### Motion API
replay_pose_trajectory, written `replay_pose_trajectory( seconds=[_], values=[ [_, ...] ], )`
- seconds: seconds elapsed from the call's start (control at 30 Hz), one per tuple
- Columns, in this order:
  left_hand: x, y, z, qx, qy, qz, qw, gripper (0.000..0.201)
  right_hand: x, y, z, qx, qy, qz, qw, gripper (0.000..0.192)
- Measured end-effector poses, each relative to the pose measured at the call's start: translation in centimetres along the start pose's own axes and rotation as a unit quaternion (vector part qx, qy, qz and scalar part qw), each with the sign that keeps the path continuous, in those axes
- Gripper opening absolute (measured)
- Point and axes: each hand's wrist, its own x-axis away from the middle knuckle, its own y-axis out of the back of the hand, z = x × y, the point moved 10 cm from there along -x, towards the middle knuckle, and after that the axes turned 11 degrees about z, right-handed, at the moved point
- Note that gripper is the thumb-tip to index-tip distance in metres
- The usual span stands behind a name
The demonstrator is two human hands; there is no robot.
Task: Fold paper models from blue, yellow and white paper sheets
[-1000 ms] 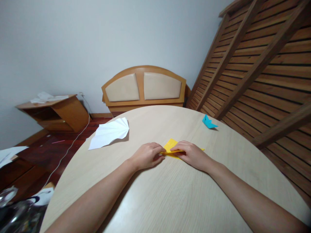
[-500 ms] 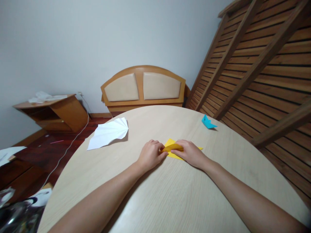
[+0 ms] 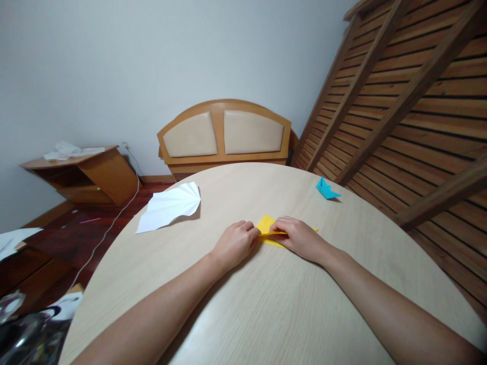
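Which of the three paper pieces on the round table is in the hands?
The yellow folded paper, held between left hand and right hand. The white creased sheet and blue folded paper lie apart, untouched.

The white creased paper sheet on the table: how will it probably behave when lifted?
The white creased paper sheet looks thin, so probably light and rather floppy. Its fan-like creases may stiffen the right end. Its near edge, shadowed beneath, may lift easily.

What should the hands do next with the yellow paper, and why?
Probably press down the raised flap of the yellow paper, because it stands up instead of lying flat, and the left hand and right hand both hold the paper there.
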Motion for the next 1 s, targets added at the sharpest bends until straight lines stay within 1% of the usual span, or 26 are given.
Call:
replay_pose_trajectory(
  seconds=[0.1,0.2,0.27,0.4,0.43,0.53,0.6,0.67,0.73,0.8,0.87,1.0],
  values=[
    [0.0,-0.1,-0.2,-0.013,-0.01,0.005,1.0,0.016,0.0,0.0,0.7,0.034,0.011,0.013,0.999,0.008],
    [0.2,-0.3,-0.6,-0.035,-0.02,0.015,0.999,0.017,0.0,-0.2,1.4,0.065,0.029,0.026,0.997,0.018],
    [0.6,-0.4,-0.3,-0.017,-0.013,0.012,1.0,0.016,0.1,-0.3,1.5,0.091,0.026,0.029,0.995,0.024],
    [1.4,0.3,1.8,0.074,0.011,-0.022,0.997,0.015,0.3,-0.3,1.3,0.116,0.01,0.024,0.993,0.025],
    [1.5,0.3,2.2,0.096,0.001,-0.025,0.995,0.015,0.3,-0.2,1.4,0.117,0.009,0.021,0.993,0.025],
    [1.7,0.6,2.9,0.16,-0.064,-0.025,0.985,0.016,0.3,-0.1,1.5,0.12,0.008,0.014,0.993,0.025],
    [1.7,0.7,3.4,0.186,-0.091,-0.022,0.978,0.023,0.3,0.0,1.6,0.117,0.007,0.013,0.993,0.02],
    [1.7,0.7,4.2,0.196,-0.089,-0.026,0.976,0.031,0.4,0.0,1.8,0.109,0.013,0.019,0.994,0.015],
    [1.6,0.6,4.8,0.197,-0.074,-0.032,0.977,0.035,0.6,-0.1,2.0,0.1,0.023,0.026,0.994,0.016],
    [1.6,0.5,4.8,0.195,-0.075,-0.035,0.977,0.035,0.8,-0.2,2.3,0.099,0.032,0.036,0.994,0.018],
    [1.7,0.7,4.3,0.193,-0.092,-0.038,0.976,0.031,0.9,-0.3,2.6,0.108,0.033,0.045,0.993,0.021],
    [1.8,0.8,3.3,0.188,-0.124,-0.034,0.974,0.023,0.7,-0.8,3.3,0.155,0.007,0.058,0.986,0.025]
  ],
)
